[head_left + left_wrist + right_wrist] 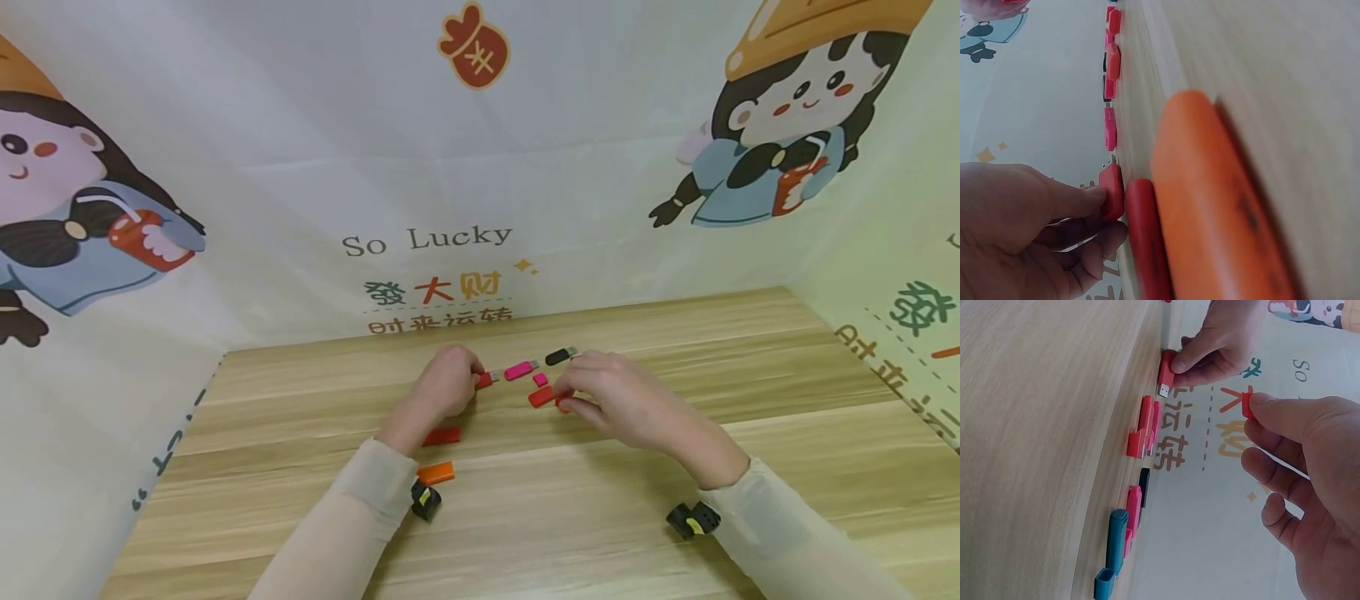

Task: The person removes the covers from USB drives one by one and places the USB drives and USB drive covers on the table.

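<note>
My left hand (448, 385) pinches a red USB stick (1111, 194) between thumb and fingers, low over the table. Its bare metal plug (1163, 391) points to the right. My right hand (626, 398) pinches a small red cap (1247, 405) at its fingertips, raised off the table in the right wrist view. Nearest that hand in the head view lies another red USB stick (540, 397). A pink USB stick (519, 370) with its plug bare, a pink cap (540, 379) and a black USB stick (557, 357) lie just behind.
Near my left wrist lie a red stick (442, 436) and an orange stick (437, 473). In the right wrist view a teal stick (1117, 540) and teal cap (1104, 584) are on the table. A printed cloth (315, 192) stands behind the wooden table (540, 517).
</note>
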{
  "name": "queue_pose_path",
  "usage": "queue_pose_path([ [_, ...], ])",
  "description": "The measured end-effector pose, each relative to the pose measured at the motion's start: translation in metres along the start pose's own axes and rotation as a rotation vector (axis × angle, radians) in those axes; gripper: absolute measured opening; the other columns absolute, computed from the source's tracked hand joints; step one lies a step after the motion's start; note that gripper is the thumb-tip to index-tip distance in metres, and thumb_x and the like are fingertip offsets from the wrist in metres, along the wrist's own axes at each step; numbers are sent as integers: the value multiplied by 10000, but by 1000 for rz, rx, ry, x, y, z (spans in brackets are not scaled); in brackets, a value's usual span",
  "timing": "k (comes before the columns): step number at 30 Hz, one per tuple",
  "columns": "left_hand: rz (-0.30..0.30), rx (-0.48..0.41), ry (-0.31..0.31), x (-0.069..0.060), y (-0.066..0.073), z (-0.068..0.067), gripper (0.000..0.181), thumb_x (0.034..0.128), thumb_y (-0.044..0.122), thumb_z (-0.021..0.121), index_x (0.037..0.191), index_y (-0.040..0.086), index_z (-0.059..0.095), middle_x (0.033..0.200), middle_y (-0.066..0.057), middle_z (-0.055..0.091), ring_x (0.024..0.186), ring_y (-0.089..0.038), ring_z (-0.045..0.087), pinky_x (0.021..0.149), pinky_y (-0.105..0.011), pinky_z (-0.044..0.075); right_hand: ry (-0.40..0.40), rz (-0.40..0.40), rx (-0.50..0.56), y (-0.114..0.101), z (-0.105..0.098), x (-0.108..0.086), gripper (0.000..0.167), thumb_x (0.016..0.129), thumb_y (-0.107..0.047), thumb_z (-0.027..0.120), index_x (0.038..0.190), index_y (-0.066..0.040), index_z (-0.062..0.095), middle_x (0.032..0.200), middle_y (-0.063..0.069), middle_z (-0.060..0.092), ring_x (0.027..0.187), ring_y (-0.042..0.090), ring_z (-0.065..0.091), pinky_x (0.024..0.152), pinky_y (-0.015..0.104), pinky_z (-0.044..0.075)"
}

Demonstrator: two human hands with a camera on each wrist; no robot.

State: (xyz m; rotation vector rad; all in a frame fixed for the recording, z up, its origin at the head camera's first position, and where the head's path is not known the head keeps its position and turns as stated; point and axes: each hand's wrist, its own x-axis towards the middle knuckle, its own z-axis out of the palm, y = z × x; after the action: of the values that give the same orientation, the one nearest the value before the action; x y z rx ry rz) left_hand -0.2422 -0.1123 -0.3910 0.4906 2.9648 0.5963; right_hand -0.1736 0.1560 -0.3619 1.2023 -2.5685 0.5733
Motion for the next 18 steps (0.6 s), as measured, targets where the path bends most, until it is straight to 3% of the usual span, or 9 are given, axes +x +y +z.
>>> queue_pose_path([
  [18,0,9,-16,2,-1,-1,137,1033,41,657,1038,9,790,1051,-108,762,1084,-285,699,990,-412,561,1,-5,1,-1,0,0,123,936,-119,836,1051,-112,793,996,-62,727,889,141,672,804,344,586],
])
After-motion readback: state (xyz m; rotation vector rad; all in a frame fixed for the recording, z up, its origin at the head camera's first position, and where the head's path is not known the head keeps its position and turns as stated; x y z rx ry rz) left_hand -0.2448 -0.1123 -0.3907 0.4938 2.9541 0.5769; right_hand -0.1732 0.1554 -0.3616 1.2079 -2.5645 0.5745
